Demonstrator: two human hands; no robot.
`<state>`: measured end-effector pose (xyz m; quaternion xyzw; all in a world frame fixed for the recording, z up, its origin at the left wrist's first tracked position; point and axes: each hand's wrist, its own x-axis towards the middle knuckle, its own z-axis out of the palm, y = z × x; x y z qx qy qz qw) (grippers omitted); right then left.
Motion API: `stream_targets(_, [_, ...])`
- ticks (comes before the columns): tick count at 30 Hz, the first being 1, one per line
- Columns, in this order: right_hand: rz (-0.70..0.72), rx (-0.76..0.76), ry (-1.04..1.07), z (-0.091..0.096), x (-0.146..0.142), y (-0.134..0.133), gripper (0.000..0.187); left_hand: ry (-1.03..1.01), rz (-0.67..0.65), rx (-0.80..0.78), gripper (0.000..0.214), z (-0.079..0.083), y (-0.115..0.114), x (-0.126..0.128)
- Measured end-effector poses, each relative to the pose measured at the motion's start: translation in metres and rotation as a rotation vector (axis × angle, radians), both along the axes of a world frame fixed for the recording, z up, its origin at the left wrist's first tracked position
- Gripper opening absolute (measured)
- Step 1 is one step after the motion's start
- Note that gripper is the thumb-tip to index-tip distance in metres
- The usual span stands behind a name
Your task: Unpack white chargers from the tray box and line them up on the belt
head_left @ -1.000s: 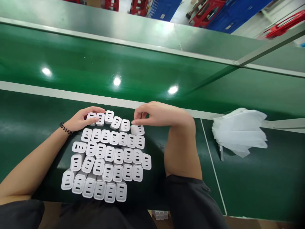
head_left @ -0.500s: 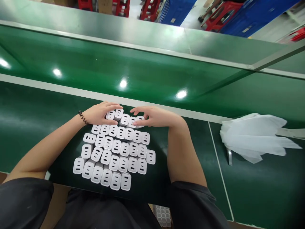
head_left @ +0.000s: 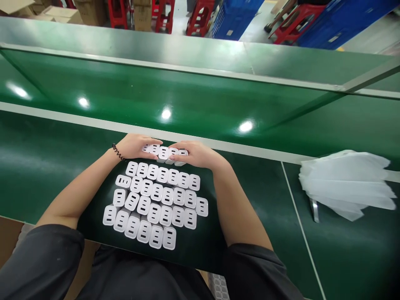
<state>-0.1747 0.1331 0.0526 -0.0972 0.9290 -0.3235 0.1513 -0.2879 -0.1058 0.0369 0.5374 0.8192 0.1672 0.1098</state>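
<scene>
Several white charger adapters stand in rows on the dark green table, port faces up. My left hand and my right hand press in from both sides on the farthest row of adapters, fingers curled around its ends. A black coil band sits on my left wrist.
A pile of white plastic bags lies on the table at the right. A glossy green conveyor belt runs across behind the table. Red stools, blue crates and cardboard boxes stand on the floor beyond.
Both hands have closed in toward each other, squeezing the loose far row of adapters together into a tight line. The camera view has shifted a little.
</scene>
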Motion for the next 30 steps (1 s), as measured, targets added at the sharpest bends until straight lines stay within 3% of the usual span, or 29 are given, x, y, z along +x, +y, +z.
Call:
stream_targets(6, [0.050, -0.035, -0.046, -0.005, 0.002, 0.012, 0.079, -0.121, 0.089, 0.270, 0.085, -0.003, -0.029, 0.000])
stream_targets(11, [0.091, -0.164, 0.017, -0.016, 0.001, 0.012, 0.067, -0.374, 0.105, 0.329, 0.092, -0.018, -0.049, -0.005])
stream_targets(15, [0.032, -0.218, 0.121, -0.029, 0.002, 0.008, 0.051, -0.555, -0.021, 0.293, 0.094, -0.026, -0.053, -0.013])
stream_targets(18, [0.027, -0.248, 0.153, -0.035, 0.000, 0.010, 0.049, -0.696, -0.064, 0.281, 0.088, -0.027, -0.055, -0.018])
stream_targets(26, [0.121, -0.322, 0.016, -0.039, -0.008, 0.025, 0.070, -0.671, 0.066, 0.281, 0.073, -0.027, -0.051, -0.011])
stream_targets(30, [0.134, -0.324, 0.053, -0.041, -0.009, 0.023, 0.062, -0.559, 0.144, 0.299, 0.069, -0.027, -0.048, -0.004])
